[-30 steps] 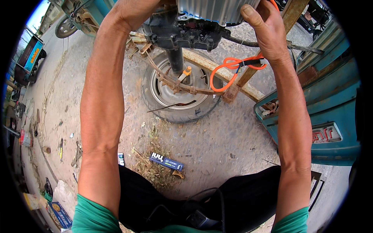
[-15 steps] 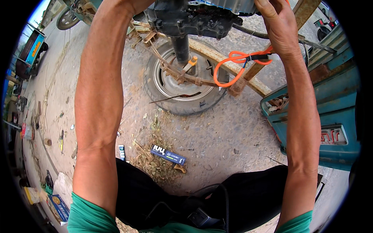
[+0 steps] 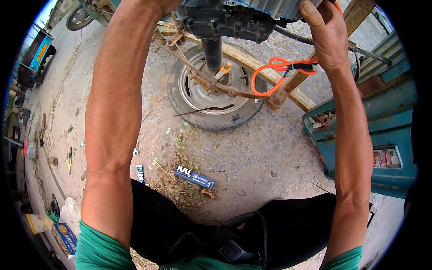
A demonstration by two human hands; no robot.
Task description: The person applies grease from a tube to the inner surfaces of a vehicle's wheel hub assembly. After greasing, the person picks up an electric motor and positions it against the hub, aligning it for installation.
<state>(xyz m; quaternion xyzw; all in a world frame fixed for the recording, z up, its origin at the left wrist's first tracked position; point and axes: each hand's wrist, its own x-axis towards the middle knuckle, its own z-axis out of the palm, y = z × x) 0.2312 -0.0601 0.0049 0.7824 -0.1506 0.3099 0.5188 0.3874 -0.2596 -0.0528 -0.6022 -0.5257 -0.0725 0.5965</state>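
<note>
At the top edge is a silver finned motor housing [image 3: 281, 8], joined to a bolted black gear case [image 3: 225, 24]. My right hand [image 3: 329, 38] is closed on the housing's right side, its thumb bent at the near edge and its other fingers partly cut off by the picture's edge. On the far left of the gear case is my left hand [image 3: 167, 4]; only its wrist end shows, so its fingers are hidden. A black axle tube [image 3: 212, 56] runs from the case towards a wheel [image 3: 180, 112].
A rusty leaf spring [image 3: 202, 81] crosses before the wheel. Looped orange cable [image 3: 258, 83] hangs by a rusty frame bar [image 3: 294, 95]. To the right stands a teal metal panel [image 3: 391, 130]. A blue box [image 3: 194, 177] lies near my knees, pliers [image 3: 69, 161] farther left.
The view has shifted slightly, and more of the silver housing and of my right hand shows at the top. Both hands stay at the motor and gear case.
</note>
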